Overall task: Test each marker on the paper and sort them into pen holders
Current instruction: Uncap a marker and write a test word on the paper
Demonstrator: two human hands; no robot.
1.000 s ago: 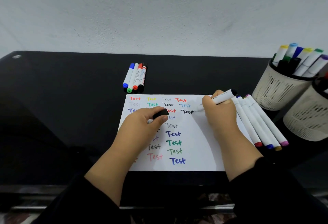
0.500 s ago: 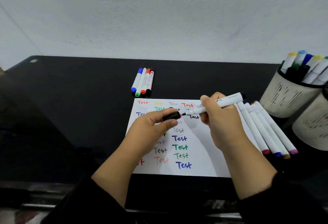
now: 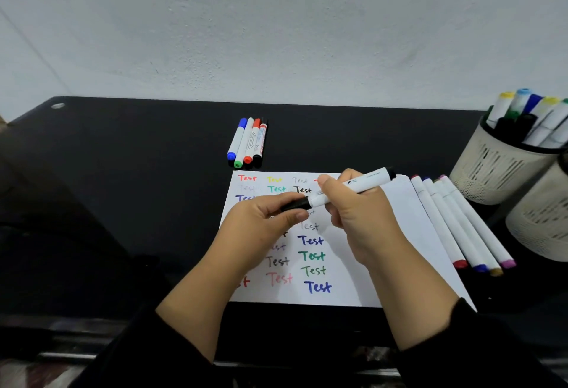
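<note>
a pale, faintly mottled wall rises behind a glossy black table [image 3: 123,203] with a rounded far left corner. toward the back lie four slim pens [image 3: 247,142] side by side, touching, white barrels with blue, green, red and black caps facing the near edge. nearer sits one flat white sheet of paper [image 3: 399,249] covered with the word "test" written many times in red, yellow, green, blue, black, grey and pink ink. above it the left hand [image 3: 261,224] pinches a smooth black cap [image 3: 296,204] between thumb and curled fingers, the cap meeting the end of a white cylindrical marker [image 3: 353,186]. the right hand [image 3: 356,218] grips that marker's barrel, fingers wrapped round it, its black far end tilted up to the right. beside the paper's right edge four long white markers [image 3: 458,224] lie parallel, tipped dark red, blue, ochre and pink. at far right stand two cream, slotted, round pen holders; the far holder [image 3: 495,172] is packed with upright markers, the near holder [image 3: 541,228] is cut off by the frame.
</note>
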